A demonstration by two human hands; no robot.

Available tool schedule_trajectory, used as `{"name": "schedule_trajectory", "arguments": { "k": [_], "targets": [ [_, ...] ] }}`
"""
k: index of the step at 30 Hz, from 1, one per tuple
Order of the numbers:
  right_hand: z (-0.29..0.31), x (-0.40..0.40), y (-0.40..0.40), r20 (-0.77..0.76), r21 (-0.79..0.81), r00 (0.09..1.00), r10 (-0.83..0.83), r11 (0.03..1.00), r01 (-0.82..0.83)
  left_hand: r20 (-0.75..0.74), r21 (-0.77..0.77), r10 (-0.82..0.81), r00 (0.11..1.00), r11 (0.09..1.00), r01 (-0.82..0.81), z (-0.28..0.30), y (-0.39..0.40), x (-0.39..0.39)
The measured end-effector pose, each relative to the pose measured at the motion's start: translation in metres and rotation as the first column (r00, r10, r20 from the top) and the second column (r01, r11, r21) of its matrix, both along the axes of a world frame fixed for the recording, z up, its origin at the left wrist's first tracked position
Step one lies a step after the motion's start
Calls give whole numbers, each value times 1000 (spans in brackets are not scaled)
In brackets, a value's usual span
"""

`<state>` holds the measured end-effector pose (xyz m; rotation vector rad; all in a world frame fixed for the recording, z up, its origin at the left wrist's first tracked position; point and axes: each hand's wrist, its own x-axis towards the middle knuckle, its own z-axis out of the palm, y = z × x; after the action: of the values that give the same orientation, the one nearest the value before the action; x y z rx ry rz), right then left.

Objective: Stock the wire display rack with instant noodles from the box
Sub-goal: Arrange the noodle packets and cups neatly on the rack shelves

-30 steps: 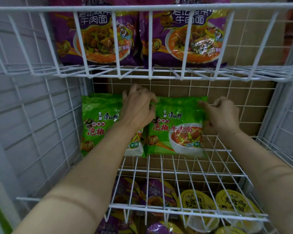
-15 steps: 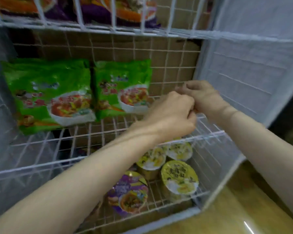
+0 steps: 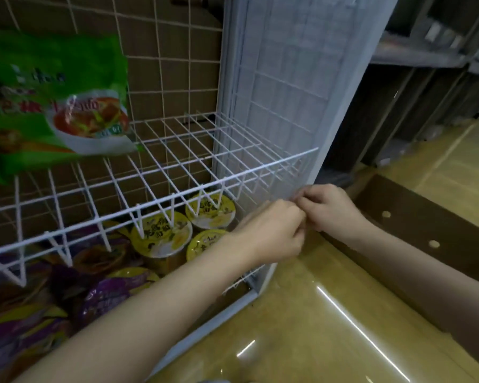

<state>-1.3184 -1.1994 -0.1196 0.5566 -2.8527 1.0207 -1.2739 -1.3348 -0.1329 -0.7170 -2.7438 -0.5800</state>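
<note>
A green instant-noodle packet [image 3: 58, 106] stands at the back left of the white wire shelf [image 3: 194, 186]; the shelf's right half holds nothing. My left hand [image 3: 274, 233] and my right hand [image 3: 327, 208] are both curled, knuckles touching, just off the shelf's front right corner. Nothing shows in either hand. An open brown cardboard box [image 3: 426, 239] lies on the floor to the right, behind my right forearm; its contents are out of sight.
On the tier below sit yellow-lidded cup noodles [image 3: 161, 233] and purple noodle packets [image 3: 103, 294]. The rack's white wire side panel [image 3: 277, 87] rises at the right. A glossy tan floor [image 3: 302, 327] spreads in front, with dark shelving [image 3: 415, 87] behind.
Both hands left the green packets and drew back and to the right, meeting at the shelf's front right corner. The view swung right and down, bringing the box and floor into sight.
</note>
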Motion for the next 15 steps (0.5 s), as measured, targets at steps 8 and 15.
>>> {"name": "schedule_trajectory", "arguments": {
  "k": [8,15],
  "targets": [
    [-70,-26,-90,207,137,967,149,974,-180,203,55,292,935,950,-308,-74,-67,-6],
    [-96,-16,-194,292,185,916,276,923,-337,175,72,587,791,793,-604,-118,-145,19]
  ]
}}
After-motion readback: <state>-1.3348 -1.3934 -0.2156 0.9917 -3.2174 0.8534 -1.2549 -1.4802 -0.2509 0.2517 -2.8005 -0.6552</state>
